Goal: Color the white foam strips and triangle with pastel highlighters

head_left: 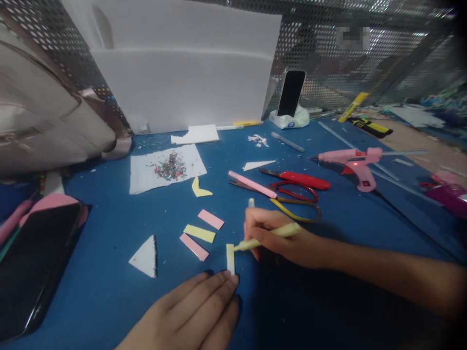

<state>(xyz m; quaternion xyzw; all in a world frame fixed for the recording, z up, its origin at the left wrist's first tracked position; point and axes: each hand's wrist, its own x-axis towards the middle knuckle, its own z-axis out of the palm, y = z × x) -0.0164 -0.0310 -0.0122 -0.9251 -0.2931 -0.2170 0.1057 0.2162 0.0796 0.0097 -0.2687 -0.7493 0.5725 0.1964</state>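
Observation:
My right hand (pixel 277 238) is closed around a pale yellow marker (pixel 270 236), whose tip touches the upper end of a small white foam strip (pixel 230 258) on the blue table. My left hand (pixel 197 313) lies flat with fingers stretched out, its fingertips pressing the strip's lower end. Just to the left lie two pink strips (pixel 210 219) and a yellow strip (pixel 199 233). A white foam triangle (pixel 145 256) sits further left.
Scissors (pixel 292 197), a red-handled cutter (pixel 299 179) and a pink glue gun (pixel 352 163) lie to the right. A white sheet with glitter (pixel 166 167), a foam board (pixel 182 68), a propped phone (pixel 291 92) and a dark phone (pixel 32 262) at left surround the work spot.

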